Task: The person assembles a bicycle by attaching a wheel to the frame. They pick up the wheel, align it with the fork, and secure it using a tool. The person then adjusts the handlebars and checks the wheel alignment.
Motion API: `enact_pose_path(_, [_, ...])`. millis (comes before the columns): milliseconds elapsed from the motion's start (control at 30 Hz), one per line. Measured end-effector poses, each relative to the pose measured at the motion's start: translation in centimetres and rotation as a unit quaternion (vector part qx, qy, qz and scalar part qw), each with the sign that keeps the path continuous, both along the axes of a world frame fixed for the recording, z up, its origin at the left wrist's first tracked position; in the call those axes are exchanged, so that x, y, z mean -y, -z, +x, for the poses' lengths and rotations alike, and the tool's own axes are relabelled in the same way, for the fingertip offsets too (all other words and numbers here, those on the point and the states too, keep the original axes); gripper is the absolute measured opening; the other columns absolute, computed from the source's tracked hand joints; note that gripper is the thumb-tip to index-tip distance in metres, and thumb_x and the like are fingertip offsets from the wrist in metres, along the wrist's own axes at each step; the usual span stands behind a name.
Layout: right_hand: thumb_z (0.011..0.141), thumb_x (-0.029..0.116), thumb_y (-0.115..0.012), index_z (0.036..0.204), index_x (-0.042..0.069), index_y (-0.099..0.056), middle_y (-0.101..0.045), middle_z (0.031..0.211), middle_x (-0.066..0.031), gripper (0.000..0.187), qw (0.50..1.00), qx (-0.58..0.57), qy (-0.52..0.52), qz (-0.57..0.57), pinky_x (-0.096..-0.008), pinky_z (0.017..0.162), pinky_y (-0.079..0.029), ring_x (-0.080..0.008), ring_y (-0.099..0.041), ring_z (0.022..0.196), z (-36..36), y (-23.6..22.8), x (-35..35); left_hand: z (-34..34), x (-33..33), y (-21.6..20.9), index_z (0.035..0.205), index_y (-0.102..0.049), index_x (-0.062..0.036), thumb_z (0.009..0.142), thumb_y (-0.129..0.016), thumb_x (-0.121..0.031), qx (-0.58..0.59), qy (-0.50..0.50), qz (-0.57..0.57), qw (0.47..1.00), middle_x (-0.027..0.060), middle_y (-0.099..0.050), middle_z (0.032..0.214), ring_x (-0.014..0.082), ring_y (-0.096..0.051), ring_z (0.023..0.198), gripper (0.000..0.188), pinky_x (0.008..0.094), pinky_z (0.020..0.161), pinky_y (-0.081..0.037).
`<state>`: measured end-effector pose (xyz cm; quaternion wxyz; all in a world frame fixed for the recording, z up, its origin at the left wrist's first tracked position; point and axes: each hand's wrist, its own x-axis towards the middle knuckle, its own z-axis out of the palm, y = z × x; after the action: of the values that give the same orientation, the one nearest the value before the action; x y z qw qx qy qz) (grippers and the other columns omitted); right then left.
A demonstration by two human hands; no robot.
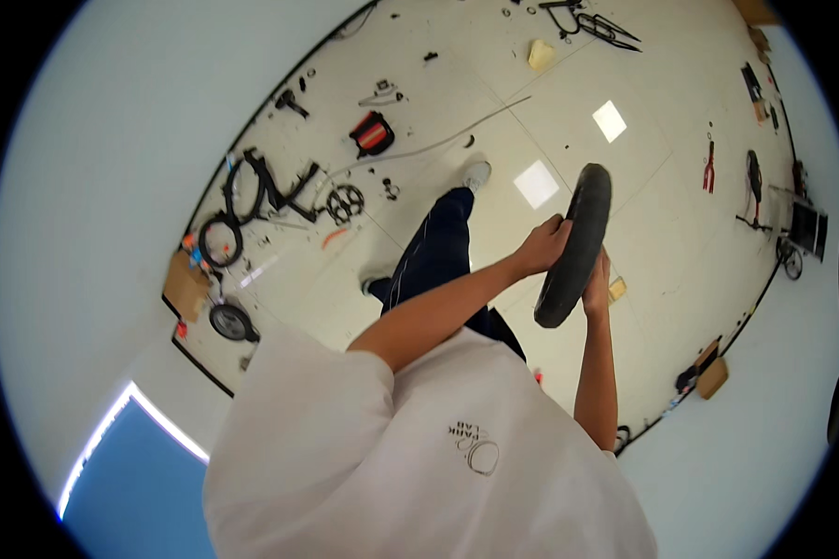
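Observation:
Held up in front of me is a small black tyre [578,238], seen mostly edge-on with its tread facing up, so whether a rim sits inside cannot be told. My left hand [543,247] grips its left side, fingers closed at the sidewall. On the other side my right hand [598,287] is closed on the tyre too, partly hidden behind it. Both hands are well above the tiled floor [494,307].
Bike parts lie about: a black frame with wheels [252,191], a chainring [345,203], a red-black bag [372,134], a red fork [709,168] and another wheel [233,322]. A long grey cable [438,142] crosses the tiles. Cardboard boxes [186,287] stand by the wall.

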<state>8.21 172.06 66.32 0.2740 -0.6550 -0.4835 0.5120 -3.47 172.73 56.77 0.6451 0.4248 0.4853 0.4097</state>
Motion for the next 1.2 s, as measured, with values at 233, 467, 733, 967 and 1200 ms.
enact_pose_path(233, [0.102,0.034,-0.038,0.117,-0.003,-0.055,-0.061,0.102,-0.0076,0.043,0.995,0.016,0.097,0.005,-0.0301,0.081,-0.047,-0.0153,-0.058,0.091,14.2,2.2,-12.0,9.6,-16.2,-5.5,0.102,-0.054,0.0041,0.097,-0.037,-0.037,0.011,0.091,-0.144,0.985,0.0279,-0.063,0.102,0.0425,-0.06,0.097,0.044,0.0428,0.085,-0.046])
enact_pose_path(467, [0.1,0.035,-0.041,0.117,-0.003,-0.054,-0.061,0.104,-0.0082,0.044,0.989,0.013,0.145,-0.025,-0.0303,0.083,-0.047,-0.0149,-0.058,0.093,24.7,0.4,-24.8,21.7,-29.3,-3.8,0.104,-0.055,0.0054,0.094,-0.04,-0.038,0.037,0.124,-0.069,0.989,0.0302,-0.063,0.1,0.0454,-0.06,0.096,0.047,0.0456,0.085,-0.046])
enact_pose_path(733, [0.097,0.041,-0.051,0.089,0.004,-0.054,-0.043,0.064,0.0047,0.037,0.977,-0.064,0.203,0.017,-0.0215,0.045,-0.026,-0.0029,-0.034,0.053,37.8,-1.9,-45.2,37.3,-49.2,-3.8,0.098,-0.051,0.0006,0.085,-0.059,-0.023,-0.043,0.129,0.14,0.981,0.0211,-0.055,0.093,0.0411,-0.059,0.084,0.029,0.0455,0.074,-0.05])
enact_pose_path(967, [0.095,0.037,-0.056,0.088,0.0,-0.053,-0.044,0.063,0.0018,0.038,0.992,-0.031,0.119,0.042,-0.0254,0.05,-0.028,-0.0061,-0.035,0.057,54.2,-2.7,-63.2,50.9,-65.9,-8.2,0.116,-0.054,-0.0021,0.082,-0.066,-0.016,0.037,0.143,0.072,0.986,0.0178,-0.058,0.103,0.035,-0.06,0.091,0.039,0.0391,0.081,-0.052])
enact_pose_path(1200, [0.098,0.034,-0.05,0.096,0.0,-0.056,-0.052,0.067,0.0003,0.034,0.987,0.005,0.147,0.07,-0.0232,0.053,-0.035,-0.0059,-0.045,0.061,70.1,0.2,-80.8,69.4,-84.4,-0.5,0.095,-0.05,0.0021,0.089,-0.054,-0.021,-0.117,0.121,0.288,0.943,0.0245,-0.055,0.095,0.0427,-0.058,0.085,0.024,0.046,0.077,-0.048])
